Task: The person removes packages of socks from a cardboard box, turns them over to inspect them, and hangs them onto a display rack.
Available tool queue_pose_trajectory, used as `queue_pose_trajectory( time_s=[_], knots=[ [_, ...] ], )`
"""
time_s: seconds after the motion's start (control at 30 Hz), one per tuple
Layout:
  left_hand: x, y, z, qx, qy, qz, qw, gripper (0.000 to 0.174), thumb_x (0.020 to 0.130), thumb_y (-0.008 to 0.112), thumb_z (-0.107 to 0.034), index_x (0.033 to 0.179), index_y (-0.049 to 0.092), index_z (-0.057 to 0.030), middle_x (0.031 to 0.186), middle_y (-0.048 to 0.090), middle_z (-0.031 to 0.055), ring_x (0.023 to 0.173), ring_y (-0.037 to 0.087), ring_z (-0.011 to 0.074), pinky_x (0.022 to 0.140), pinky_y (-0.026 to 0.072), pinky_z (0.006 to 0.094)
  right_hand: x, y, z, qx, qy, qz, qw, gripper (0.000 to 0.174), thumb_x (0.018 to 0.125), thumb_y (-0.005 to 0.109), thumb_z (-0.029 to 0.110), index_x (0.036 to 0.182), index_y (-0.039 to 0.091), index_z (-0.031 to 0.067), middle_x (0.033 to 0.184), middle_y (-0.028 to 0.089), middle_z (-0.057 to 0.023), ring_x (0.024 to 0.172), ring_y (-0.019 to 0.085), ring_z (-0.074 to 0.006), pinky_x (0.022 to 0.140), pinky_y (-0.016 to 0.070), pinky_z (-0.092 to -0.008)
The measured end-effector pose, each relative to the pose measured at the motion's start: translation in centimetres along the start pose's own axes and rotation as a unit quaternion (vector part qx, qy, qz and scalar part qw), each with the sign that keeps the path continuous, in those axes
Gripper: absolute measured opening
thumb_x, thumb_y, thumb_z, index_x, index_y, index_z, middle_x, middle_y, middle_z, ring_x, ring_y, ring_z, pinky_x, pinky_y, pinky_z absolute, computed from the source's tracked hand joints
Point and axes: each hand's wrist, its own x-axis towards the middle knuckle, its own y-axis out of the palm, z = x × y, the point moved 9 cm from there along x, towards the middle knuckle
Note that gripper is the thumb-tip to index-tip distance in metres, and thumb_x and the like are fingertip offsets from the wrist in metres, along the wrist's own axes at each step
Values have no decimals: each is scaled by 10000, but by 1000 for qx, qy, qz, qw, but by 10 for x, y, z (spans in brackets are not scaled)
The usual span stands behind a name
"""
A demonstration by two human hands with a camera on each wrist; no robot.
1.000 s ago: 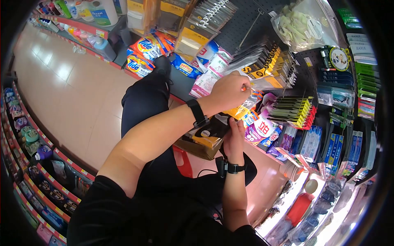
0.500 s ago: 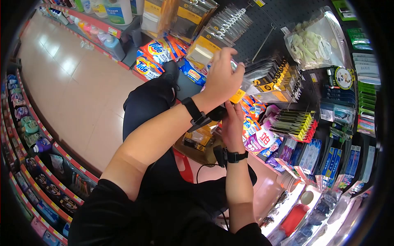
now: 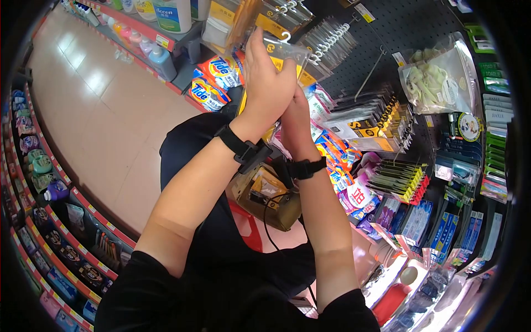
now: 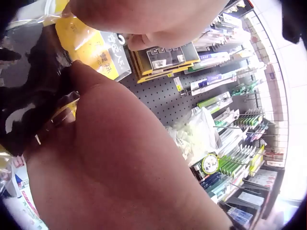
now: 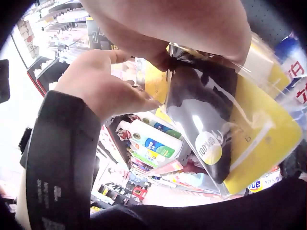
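Observation:
A clear plastic packet with something black and yellow card inside is between my two hands. In the left wrist view, the same packet has a yellow header and a white hook. My right hand pinches it, with the thumb on the black part. My left hand is raised in front of the rack in the head view. Its fingers are fairly straight and the fingertips touch the packet's edge in the right wrist view. In the head view the left hand hides most of the packet.
Below the hands stands an olive-brown box with yellow-labelled packets in it. Hanging packets fill the pegboard ahead. Tide detergent bags lie on the low shelf. A red stool is beneath, and a black cable crosses the box.
The left hand was curled over the packet near the box, then opened. Both hands have risen up and left toward the hanging packets, and the box is now more exposed.

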Motion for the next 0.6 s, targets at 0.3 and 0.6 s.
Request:
queue_pose_trajectory(
  time_s=[0.3, 0.6],
  knots=[
    [10, -17, 14, 29, -21, -14, 999, 772, 809, 648, -150, 1469, 319, 78, 1434, 438, 319, 1328, 435, 486, 1124, 323, 535, 40, 27, 3, 0, -3, 39, 999, 271, 1027, 578, 159, 1266, 581, 31, 1191, 680, -65, 1028, 662, -137, 884, 527, -283],
    [10, -17, 25, 33, -54, 7, 998, 725, 807, 638, -168, 1426, 363, 90, 1367, 486, 318, 1269, 478, 488, 1087, 366, 532, 71, 21, -24, 17, -4, 71, 997, 260, 1023, 576, 174, 1234, 582, 21, 1129, 692, -77, 970, 676, -161, 859, 540, -307]
  ],
)
